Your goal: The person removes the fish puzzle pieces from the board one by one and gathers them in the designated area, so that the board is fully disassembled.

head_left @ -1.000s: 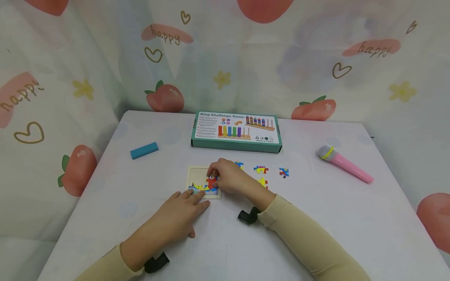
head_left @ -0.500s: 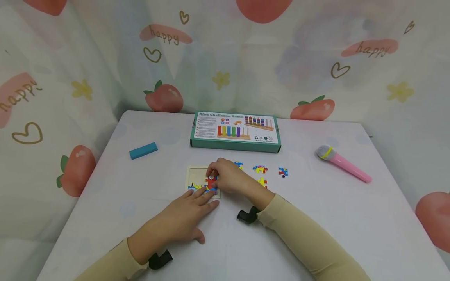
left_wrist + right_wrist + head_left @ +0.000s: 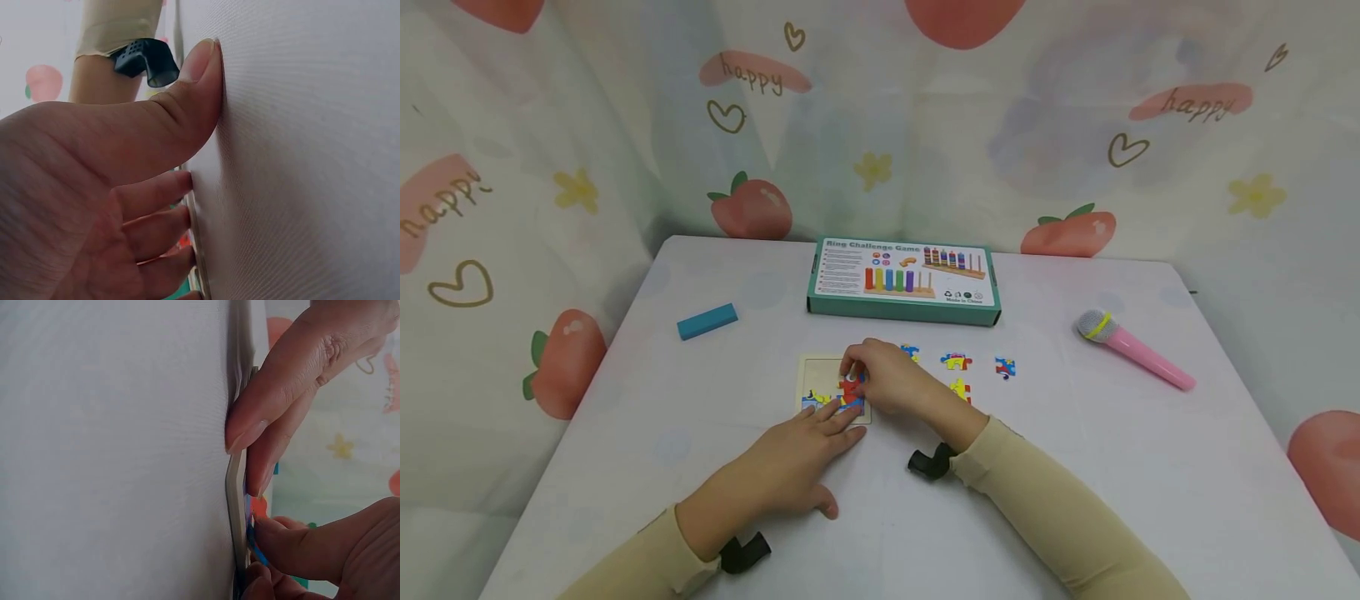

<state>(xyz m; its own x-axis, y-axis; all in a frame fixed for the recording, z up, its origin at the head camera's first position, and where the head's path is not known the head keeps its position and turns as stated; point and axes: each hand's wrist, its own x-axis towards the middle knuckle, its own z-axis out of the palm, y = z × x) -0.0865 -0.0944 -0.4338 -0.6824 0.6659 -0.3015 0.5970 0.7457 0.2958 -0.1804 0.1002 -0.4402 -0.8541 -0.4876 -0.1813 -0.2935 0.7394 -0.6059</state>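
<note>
A small wooden jigsaw tray (image 3: 817, 371) lies on the table, its bottom row and a red piece (image 3: 848, 390) on its right side filled in. My left hand (image 3: 786, 467) rests its spread fingers over the lower part of the tray, with the thumb out on the cloth. Fingertips also press along the tray's edge (image 3: 237, 494) in the right wrist view. At the tray's right side my right hand (image 3: 887, 377) pinches a blue-edged puzzle piece (image 3: 259, 551) between thumb and fingers; most of that piece is hidden by the hand.
Several loose puzzle pieces (image 3: 957, 362) lie right of the tray, one (image 3: 1005, 367) farthest out. Behind stands a green Ring Challenge Game box (image 3: 904, 279). A blue block (image 3: 707, 322) is at left, a pink toy microphone (image 3: 1138, 352) at right. A printed curtain (image 3: 925, 150) surrounds the table.
My left hand has shifted right along the tray's lower part, its fingers now reaching the lower right corner. The right hand has kept its place at the tray's right side.
</note>
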